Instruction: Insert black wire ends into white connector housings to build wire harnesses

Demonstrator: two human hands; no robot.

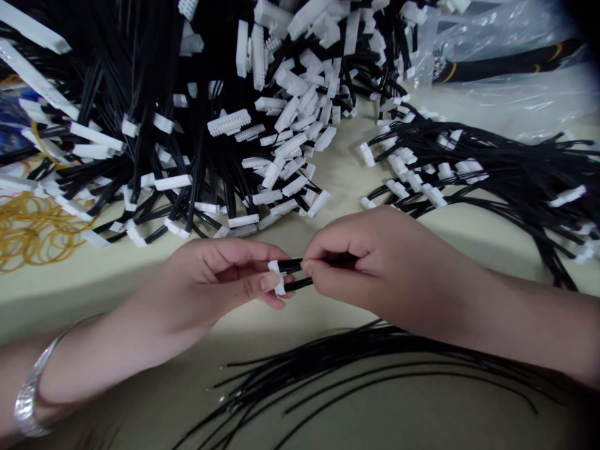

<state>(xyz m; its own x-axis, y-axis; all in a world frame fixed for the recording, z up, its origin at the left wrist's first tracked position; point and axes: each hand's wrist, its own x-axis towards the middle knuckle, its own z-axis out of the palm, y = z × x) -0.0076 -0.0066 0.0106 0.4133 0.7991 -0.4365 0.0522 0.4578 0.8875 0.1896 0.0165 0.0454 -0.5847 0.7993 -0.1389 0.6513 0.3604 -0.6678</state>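
My left hand point(220, 275) pinches a small white connector point(277, 278) between thumb and fingers, above the pale table. My right hand point(370, 262) is closed on the black wires point(300, 275) that run into that connector, its fingertips almost touching the connector. Both hands meet at the centre of the view. A silver bracelet point(30, 394) sits on my left wrist.
A large heap of black wire harnesses with white connectors point(210, 112) fills the back left and centre. A smaller heap point(469, 169) lies at the right. Loose black wires point(356, 369) lie below my hands. Yellow rubber bands point(32, 228) sit far left, clear plastic bags point(506, 62) at back right.
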